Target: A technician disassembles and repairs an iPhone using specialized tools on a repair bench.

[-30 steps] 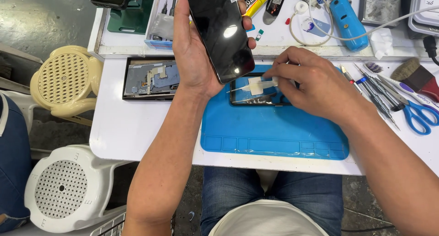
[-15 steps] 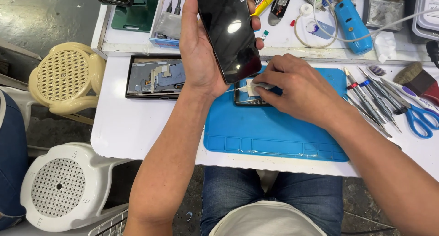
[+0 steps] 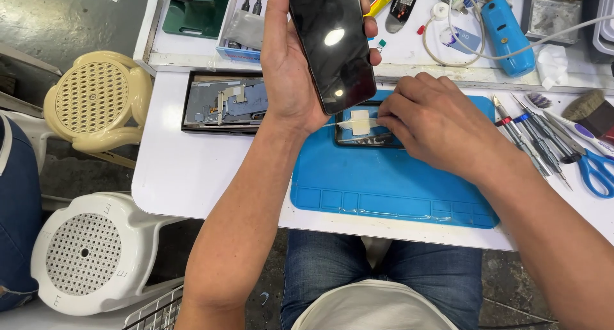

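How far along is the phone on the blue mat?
Done: the black screen panel is lifted clear, held up in the left hand. In hand: the right hand pinches a pale strip on the opened phone body on the blue mat. Left: the panel is still off the body.

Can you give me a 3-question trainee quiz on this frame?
1. True or false: the left hand holds a dark phone screen panel above the table.
2. What does the right hand touch? A) blue scissors B) a pale tape strip on the phone body C) the cream stool
3. What colour is the work mat under the phone body?

Key: 1 true; 2 B; 3 blue.
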